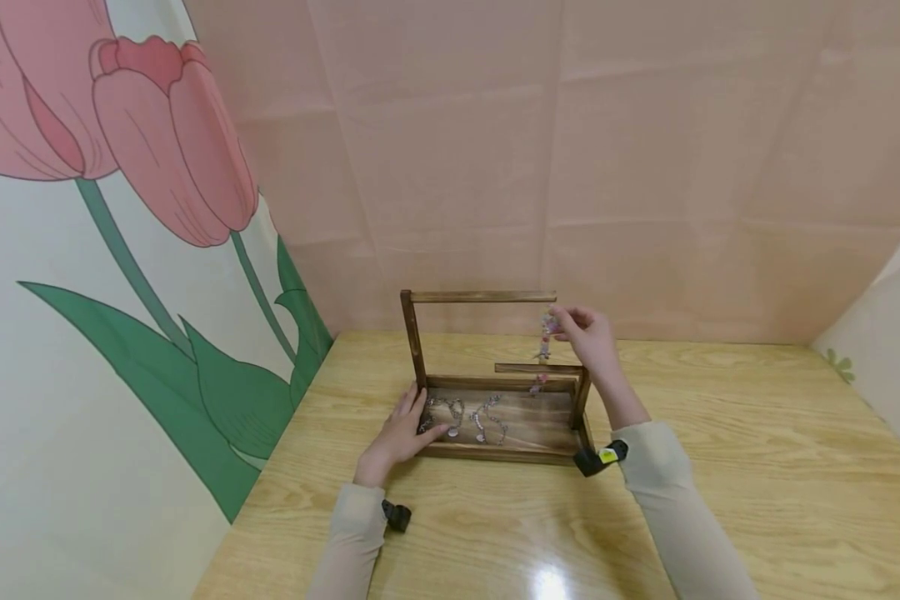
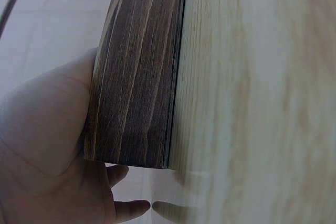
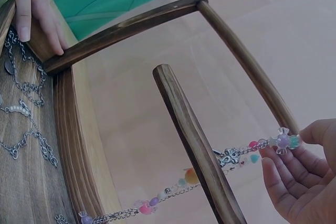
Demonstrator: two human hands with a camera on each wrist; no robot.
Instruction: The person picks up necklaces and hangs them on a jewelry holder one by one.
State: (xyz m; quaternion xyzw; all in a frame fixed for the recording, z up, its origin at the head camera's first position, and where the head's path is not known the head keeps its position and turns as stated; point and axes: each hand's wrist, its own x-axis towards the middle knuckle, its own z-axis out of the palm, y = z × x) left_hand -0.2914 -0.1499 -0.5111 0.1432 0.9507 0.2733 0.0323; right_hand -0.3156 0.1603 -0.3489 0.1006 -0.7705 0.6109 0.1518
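A dark wooden jewelry stand with a shallow tray (image 1: 495, 452) stands on the table. My left hand (image 1: 396, 435) grips the tray's left end, thumb over the front rim and fingers along the end wall. At the free tip of the upper bar (image 1: 480, 297), my right hand (image 1: 591, 340) pinches a colorful beaded chain (image 3: 283, 141) between thumb and fingers. From there the chain runs down past the lower bar (image 3: 184, 119), which covers part of it, to the tray. Two silver chains (image 1: 456, 410) with small round tags lie in the tray's left half.
The light wood table (image 1: 720, 417) extends to both sides and in front. A pink cloth backdrop (image 1: 645, 167) hangs behind, and a tulip-printed panel (image 1: 157, 333) stands at the left. The lower bar juts leftward from the short right post (image 1: 581, 398), under the upper bar.
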